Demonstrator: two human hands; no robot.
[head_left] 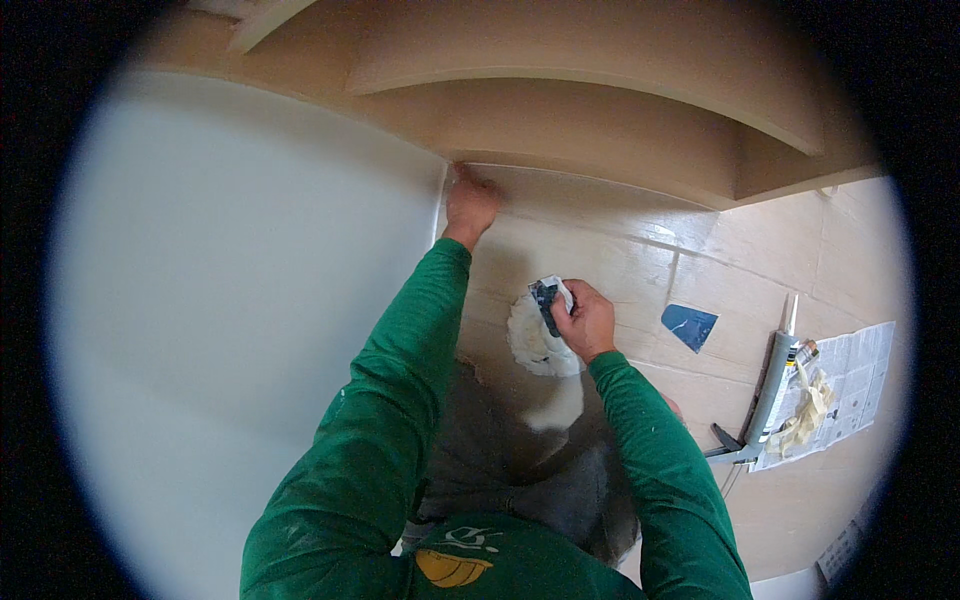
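Observation:
My left hand (472,204) reaches into the corner where the white wall, the floor and the wooden cabinet base meet. One finger stretches to the joint; the others are slightly blurred, and I see nothing held. A thin white line of sealant (560,170) follows the foot of the cabinet. Nearer to me, my right hand (588,322) is closed around a crumpled black-and-white scrap (547,295), whose material I cannot make out. Below that hand lies a pale, ragged-edged round piece (527,345), partly covered. To its right a dark blue, flat spreader-like piece (690,326) rests on the floor.
A caulking gun (768,395) with a white nozzle lies at the right, along a newspaper sheet (868,365). Crumpled yellowish material (808,412) sits on the paper. Wooden shelves (590,85) overhang the far floor, and the white wall (240,270) rises close on the left.

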